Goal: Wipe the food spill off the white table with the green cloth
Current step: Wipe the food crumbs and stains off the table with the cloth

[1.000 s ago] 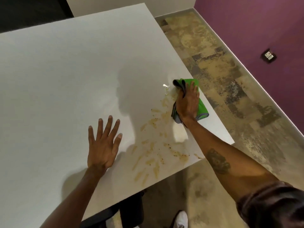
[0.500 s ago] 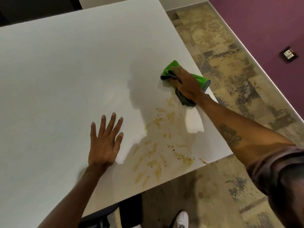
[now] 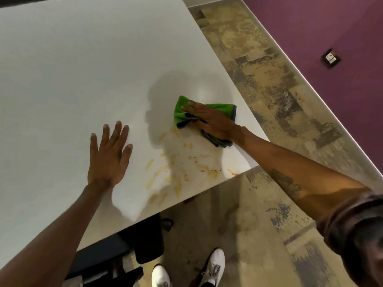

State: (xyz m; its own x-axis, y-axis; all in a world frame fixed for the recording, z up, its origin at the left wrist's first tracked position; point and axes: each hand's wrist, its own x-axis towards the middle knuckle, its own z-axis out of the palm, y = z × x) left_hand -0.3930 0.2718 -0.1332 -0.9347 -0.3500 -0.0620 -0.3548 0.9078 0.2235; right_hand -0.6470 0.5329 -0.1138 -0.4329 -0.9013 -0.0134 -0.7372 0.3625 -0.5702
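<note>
The right hand (image 3: 213, 123) lies flat on top of a soft, bunched-up green cloth with a grey edge (image 3: 207, 116). Its fingers (image 3: 191, 109) are stretched out long and close together, pointing to the left, and they press down on the cloth instead of curling around it. The cloth sits on the big smooth white table (image 3: 83, 69), near the table's right edge and not far from its near corner. Green folds stick out past the fingertips and behind the hand, and a dark grey bit shows under the wrist. The left hand (image 3: 108, 156) rests palm down on the bare table, well apart from the cloth. Its fingers (image 3: 105, 137) are spread wide and straight, and it holds nothing. Between the two hands and down toward the near edge of the table is the food spill (image 3: 176, 168), made of yellow-brown smears and little dark crumbs. The top smears lie just below the cloth's lower edge. Below the table there is a patchy brown floor (image 3: 259, 214) with two white shoes (image 3: 213, 264) on it. A purple wall (image 3: 331, 27) stands on the right.
</note>
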